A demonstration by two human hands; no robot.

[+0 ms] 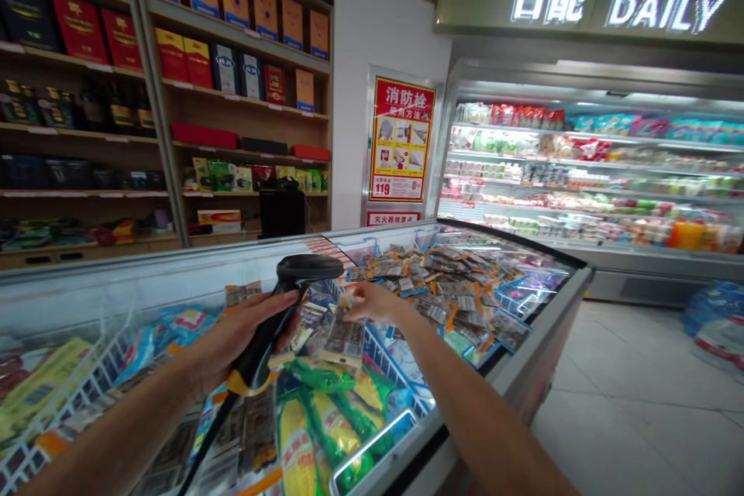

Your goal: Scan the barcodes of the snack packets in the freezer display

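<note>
My left hand (247, 333) is wrapped round the grip of a black barcode scanner (273, 325) with yellow trim, its head pointing right and its cable trailing down. To its right, my right hand (372, 302) is closed on the top of a small dark packaged food packet (342, 337). The packet hangs in front of the scanner head, above packs of corn (331, 418) in green and clear wrapping. More dark packets with orange edges (465, 306) are heaped to the right of my right hand, on the freezer.
The chest freezer (558, 302) holds white wire baskets (75, 387). Liquor shelves (244, 54) stand behind on the left. At the right are a lit refrigerated display (581, 170) and bottled water (718, 325) on the floor.
</note>
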